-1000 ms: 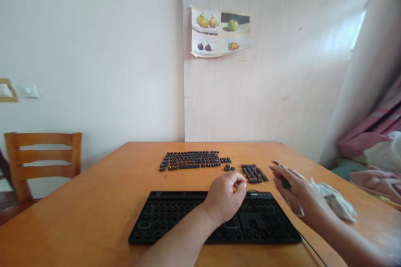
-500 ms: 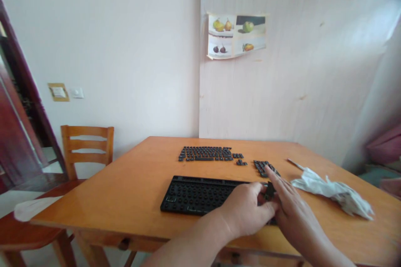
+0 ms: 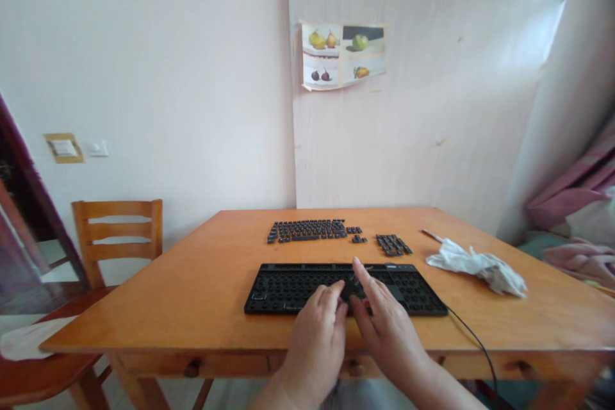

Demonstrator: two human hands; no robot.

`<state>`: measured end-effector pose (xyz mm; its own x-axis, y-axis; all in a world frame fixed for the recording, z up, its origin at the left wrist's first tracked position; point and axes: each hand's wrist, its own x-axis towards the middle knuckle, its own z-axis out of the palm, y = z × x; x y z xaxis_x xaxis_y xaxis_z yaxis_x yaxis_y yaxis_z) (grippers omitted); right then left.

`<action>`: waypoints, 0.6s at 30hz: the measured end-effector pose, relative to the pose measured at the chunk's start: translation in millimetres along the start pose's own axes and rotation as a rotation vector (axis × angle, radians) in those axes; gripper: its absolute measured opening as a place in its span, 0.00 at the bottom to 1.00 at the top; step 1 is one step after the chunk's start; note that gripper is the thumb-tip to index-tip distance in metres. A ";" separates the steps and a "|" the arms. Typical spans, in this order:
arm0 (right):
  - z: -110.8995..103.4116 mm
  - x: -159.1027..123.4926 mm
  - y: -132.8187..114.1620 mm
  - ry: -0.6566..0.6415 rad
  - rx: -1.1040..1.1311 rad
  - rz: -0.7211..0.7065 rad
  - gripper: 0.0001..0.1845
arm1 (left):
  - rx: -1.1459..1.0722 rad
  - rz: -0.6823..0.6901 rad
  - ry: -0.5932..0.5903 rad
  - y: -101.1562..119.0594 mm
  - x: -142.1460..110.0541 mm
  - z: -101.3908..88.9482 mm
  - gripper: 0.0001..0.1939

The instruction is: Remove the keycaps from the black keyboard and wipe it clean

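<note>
A black keyboard base (image 3: 298,288) without its keycaps lies near the front of the table, its cable running off to the right. My left hand (image 3: 319,327) is over its middle, fingers bent and closed round a small dark piece that I cannot make out against the black base. Just to the right, my right hand (image 3: 384,317) slants over the base with its fingers stretched out and the thumb apart, close to that dark piece. Behind the base, loose black keycaps (image 3: 307,230) lie in keyboard order, with a number-pad block of keycaps (image 3: 393,245) to their right.
The wooden table (image 3: 192,288) has drawers along its front. A crumpled whitish cloth (image 3: 475,266) lies on the right, a thin stick-like end poking out of it. From the base, a black cable (image 3: 475,336) hangs over the front edge. A wooden chair (image 3: 118,237) stands at the left.
Both hands have moved left from the right end of the keyboard base to its middle, uncovering the right end and the cable. The camera view has shifted slightly right.
</note>
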<state>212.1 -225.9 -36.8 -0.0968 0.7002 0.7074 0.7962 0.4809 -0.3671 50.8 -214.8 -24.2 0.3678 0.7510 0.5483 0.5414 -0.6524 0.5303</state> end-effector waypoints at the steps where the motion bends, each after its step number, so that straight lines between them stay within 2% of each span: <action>1: 2.2 -0.7 -3.0 -0.004 0.021 0.010 0.36 | 0.008 -0.008 0.029 -8.3 -3.0 -5.7 0.18; 6: 8.7 -10.6 -9.4 0.069 0.105 0.029 0.33 | 0.165 -0.160 0.245 -65.3 -9.2 -50.5 0.19; 8: 9.7 -14.8 -10.2 0.088 0.134 0.019 0.31 | 0.314 -0.253 0.282 -89.0 -9.7 -72.1 0.18; 10: 11.2 -17.0 -11.3 0.092 0.162 -0.006 0.29 | 0.533 -0.345 0.209 -109.0 -10.3 -91.7 0.16; 13: 14.9 -17.1 -14.4 0.080 0.198 -0.036 0.27 | 0.652 -0.443 0.172 -131.4 -12.0 -112.1 0.14; 18: 21.0 -16.0 -20.3 0.052 0.208 -0.010 0.26 | 0.769 -0.531 0.108 -153.2 -12.4 -122.3 0.10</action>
<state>184.9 -235.8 -53.3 -0.0683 0.6692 0.7399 0.6544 0.5899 -0.4731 -129.1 -136.6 -33.2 -0.1218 0.8925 0.4343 0.9831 0.0481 0.1769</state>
